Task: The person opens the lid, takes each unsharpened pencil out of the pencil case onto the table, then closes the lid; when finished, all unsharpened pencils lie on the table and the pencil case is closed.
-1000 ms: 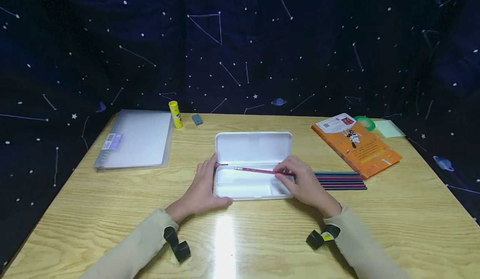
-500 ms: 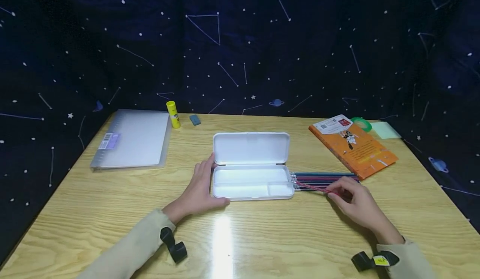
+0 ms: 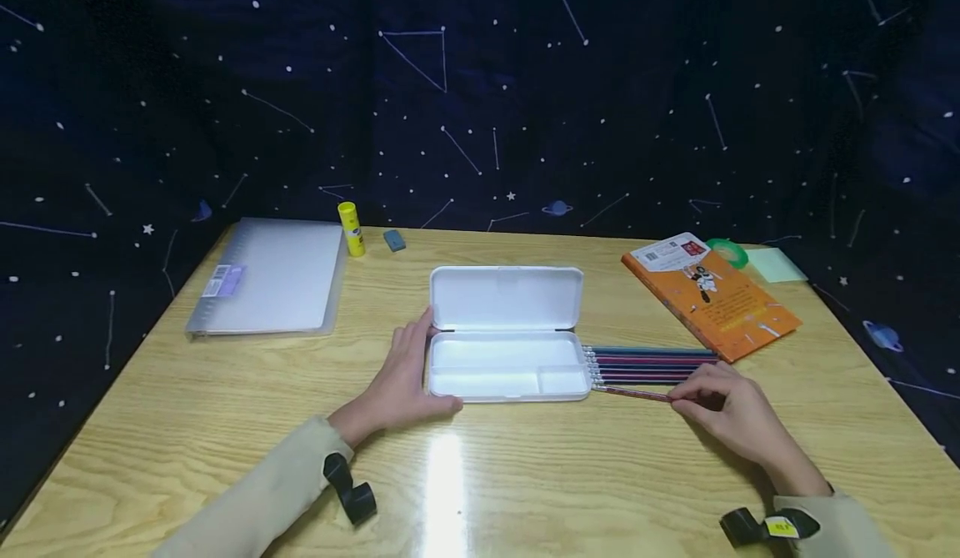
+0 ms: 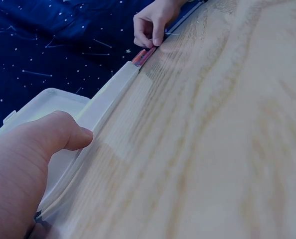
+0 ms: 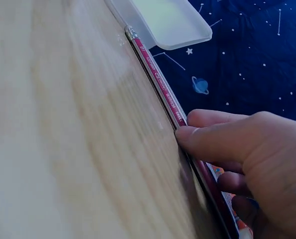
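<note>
A white pencil case [image 3: 507, 366] is shown lying open near the middle of the wooden desk [image 3: 525, 475], its lid [image 3: 507, 298] folded back toward the far edge. The left hand [image 3: 401, 379] is laid against the left end of the case, its fingers [image 3: 411, 343] straight and together along the wall and the thumb [image 4: 63, 134] pressed at the near rim. A red pencil [image 3: 633, 392] is pinched by the right hand [image 3: 731, 412] between thumb [image 5: 208, 139] and curled fingers [image 5: 232, 181]; it is held low on the desk, just to the right of the case, its metal-capped end [image 5: 131, 34] directed at the case's right end. This pencil is positioned at the near side of a row of pencils [image 3: 648, 361] laid parallel on the desk, between the case and an orange book [image 3: 712, 295]. Behind the book, a green tape roll [image 3: 729, 248] and a pale green note pad [image 3: 778, 263] are seen. At far left, a translucent folder [image 3: 268, 279], a yellow glue stick [image 3: 350, 228] and a grey eraser [image 3: 393, 240] are located. A dark starry cloth [image 3: 480, 91] is hung behind the desk.
</note>
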